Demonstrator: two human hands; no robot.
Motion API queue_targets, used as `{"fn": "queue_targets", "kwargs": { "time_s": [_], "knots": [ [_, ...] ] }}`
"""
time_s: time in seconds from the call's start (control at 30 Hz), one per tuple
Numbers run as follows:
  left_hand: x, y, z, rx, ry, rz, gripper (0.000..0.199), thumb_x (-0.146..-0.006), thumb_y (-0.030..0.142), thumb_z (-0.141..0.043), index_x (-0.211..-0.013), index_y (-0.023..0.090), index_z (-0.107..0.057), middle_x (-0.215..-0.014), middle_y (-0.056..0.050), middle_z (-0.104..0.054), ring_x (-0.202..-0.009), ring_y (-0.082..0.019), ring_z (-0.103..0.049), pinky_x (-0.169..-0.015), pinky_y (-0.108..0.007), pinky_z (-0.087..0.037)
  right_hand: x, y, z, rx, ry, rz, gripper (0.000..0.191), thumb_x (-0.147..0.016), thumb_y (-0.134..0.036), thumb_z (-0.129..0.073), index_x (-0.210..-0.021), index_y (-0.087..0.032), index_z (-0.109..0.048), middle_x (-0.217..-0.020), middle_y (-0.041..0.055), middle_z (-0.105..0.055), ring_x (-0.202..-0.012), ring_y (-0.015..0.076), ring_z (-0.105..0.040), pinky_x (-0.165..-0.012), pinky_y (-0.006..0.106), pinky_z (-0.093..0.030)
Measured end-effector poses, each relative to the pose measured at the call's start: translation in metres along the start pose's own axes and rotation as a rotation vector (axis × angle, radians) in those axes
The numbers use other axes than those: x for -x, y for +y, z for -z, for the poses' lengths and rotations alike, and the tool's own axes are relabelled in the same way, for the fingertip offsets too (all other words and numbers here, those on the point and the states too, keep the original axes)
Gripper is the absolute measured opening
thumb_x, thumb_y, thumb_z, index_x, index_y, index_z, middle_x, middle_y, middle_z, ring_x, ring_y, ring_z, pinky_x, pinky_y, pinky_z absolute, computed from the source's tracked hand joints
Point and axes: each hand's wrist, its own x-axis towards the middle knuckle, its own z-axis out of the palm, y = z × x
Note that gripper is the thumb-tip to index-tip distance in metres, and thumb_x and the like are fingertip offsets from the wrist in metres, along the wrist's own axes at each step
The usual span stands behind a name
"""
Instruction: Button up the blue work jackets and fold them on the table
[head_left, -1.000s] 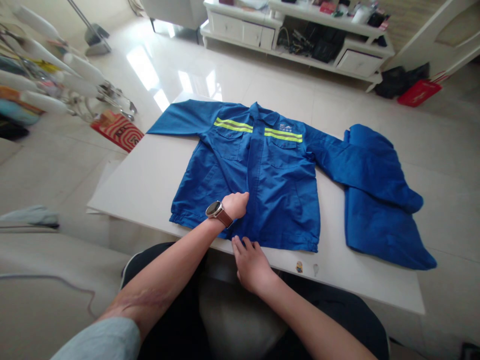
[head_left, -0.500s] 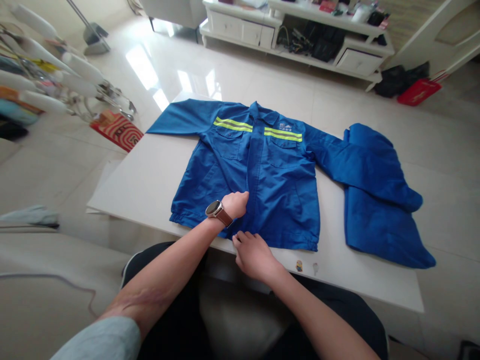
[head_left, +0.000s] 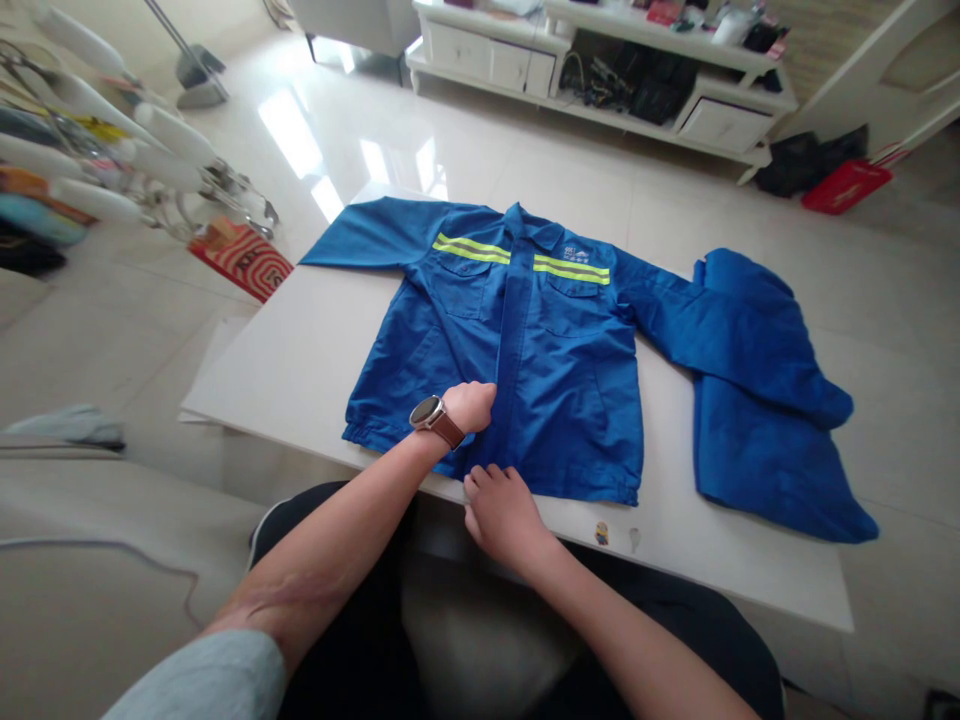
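A blue jacket (head_left: 562, 400) with yellow-and-grey reflective strips lies spread on a white table (head_left: 277, 370), its front closed along the middle. My left hand (head_left: 471, 407), with a watch on the wrist, is closed on the jacket's front flap, a little above the hem. Just below it, my right hand (head_left: 504, 505) has its fingers curled over the bottom hem at the table's near edge, closed on the jacket. Whatever small part lies inside the fingers is hidden. The sleeve on the right rests over folded blue cloth (head_left: 765, 450).
Near the table's front edge lie a small yellow figure sticker (head_left: 601, 533) and a key-shaped item (head_left: 634, 539). A red patterned bag (head_left: 244, 262) stands beyond the left edge. A white cabinet (head_left: 487, 62) and a red bag (head_left: 847, 186) are at the back.
The whole view has shifted slightly, with the scene a little further right. Both hands stay at nearly the same places on the jacket; my right thumb shows more now.
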Motion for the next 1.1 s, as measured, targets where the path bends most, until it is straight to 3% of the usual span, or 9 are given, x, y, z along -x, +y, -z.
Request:
{"fn": "queue_targets", "kwargs": {
  "time_s": [0.1,0.23,0.37,0.57,0.77,0.83,0.97,1.03,1.1],
  "knots": [
    [-0.001,-0.009,0.003,0.020,0.004,0.022,0.025,-0.090,0.024,-0.066,-0.113,0.015,-0.069,-0.112,-0.016,-0.075,-0.109,-0.027,-0.073,-0.095,-0.035,-0.054,-0.004,0.020,0.014,-0.076,0.103,-0.078,0.029,-0.098,-0.027,-0.052,-0.119,-0.018,-0.069,-0.123,0.0126,-0.066,-0.118,0.0270,-0.055,-0.097,0.041,-0.048],
    [-0.002,-0.025,0.010,0.023,0.153,0.066,0.033,-0.094,0.028,-0.062,-0.123,0.013,-0.064,-0.120,-0.016,-0.069,-0.116,-0.026,-0.067,-0.100,-0.036,-0.051,-0.003,0.062,0.027,-0.057,0.216,-0.329,0.054,-0.095,-0.028,-0.052,-0.149,-0.024,-0.053,-0.162,0.0094,-0.040,-0.149,0.0366,-0.028,-0.112,0.053,-0.040],
    [-0.002,-0.057,0.008,0.042,0.316,0.159,0.046,-0.100,0.035,-0.052,-0.139,0.011,-0.052,-0.143,-0.022,-0.054,-0.137,-0.033,-0.050,-0.109,-0.045,-0.046,0.006,0.114,0.027,-0.047,0.162,-0.596,0.062,-0.096,-0.038,-0.051,-0.158,-0.031,-0.042,-0.170,0.0081,-0.024,-0.154,0.0483,-0.015,-0.111,0.070,-0.036],
    [0.003,-0.124,-0.033,0.042,0.195,0.305,0.076,-0.099,0.055,-0.045,-0.165,0.025,-0.024,-0.173,-0.016,-0.018,-0.156,-0.045,-0.016,-0.114,-0.069,-0.033,0.016,0.162,-0.003,-0.120,0.009,-0.731,0.070,-0.100,-0.055,-0.044,-0.164,-0.044,-0.018,-0.175,0.0058,0.002,-0.153,0.0562,-0.007,-0.102,0.081,-0.035],
    [0.025,-0.142,-0.075,0.122,0.265,0.295,0.073,-0.101,0.059,-0.029,-0.167,0.033,-0.013,-0.176,-0.003,-0.001,-0.160,-0.042,0.002,-0.122,-0.069,-0.015,0.043,0.164,-0.046,-0.106,0.019,-0.735,0.070,-0.100,-0.070,-0.032,-0.163,-0.052,-0.006,-0.175,-0.0056,0.012,-0.158,0.0430,0.010,-0.119,0.070,-0.016],
    [0.039,-0.139,-0.083,0.137,0.220,0.252,0.086,-0.095,0.066,-0.040,-0.167,0.032,-0.008,-0.176,-0.003,0.004,-0.159,-0.042,0.008,-0.122,-0.069,-0.011,0.059,0.160,-0.058,-0.119,0.010,-0.739,0.072,-0.099,-0.073,-0.032,-0.162,-0.052,-0.005,-0.174,-0.0075,0.014,-0.158,0.0403,0.013,-0.120,0.068,-0.014],
    [0.072,-0.134,-0.105,0.083,0.123,0.140,0.137,-0.061,0.069,-0.077,-0.167,0.029,-0.001,-0.174,-0.008,0.015,-0.156,-0.047,0.017,-0.121,-0.071,-0.007,0.093,0.139,-0.081,-0.158,0.012,-0.756,0.074,-0.097,-0.073,-0.035,-0.162,-0.053,-0.005,-0.174,-0.0092,0.015,-0.158,0.0379,0.016,-0.121,0.066,-0.011],
    [0.084,-0.131,-0.124,0.002,0.156,0.153,0.143,-0.055,0.059,-0.084,-0.167,0.029,-0.001,-0.174,-0.009,0.015,-0.156,-0.049,0.016,-0.120,-0.072,-0.007,0.108,0.125,-0.094,-0.180,0.047,-0.750,0.074,-0.097,-0.071,-0.037,-0.162,-0.052,-0.007,-0.174,-0.0090,0.013,-0.158,0.0375,0.016,-0.121,0.067,-0.009],
    [0.091,-0.125,-0.144,-0.087,0.227,0.196,0.135,-0.060,0.045,-0.083,-0.167,0.030,-0.003,-0.175,-0.009,0.012,-0.157,-0.049,0.012,-0.120,-0.072,-0.009,0.121,0.113,-0.110,-0.191,0.103,-0.736,0.078,-0.095,-0.067,-0.046,-0.162,-0.052,-0.009,-0.174,-0.0085,0.011,-0.158,0.0372,0.016,-0.121,0.067,-0.007]
  ]
}}
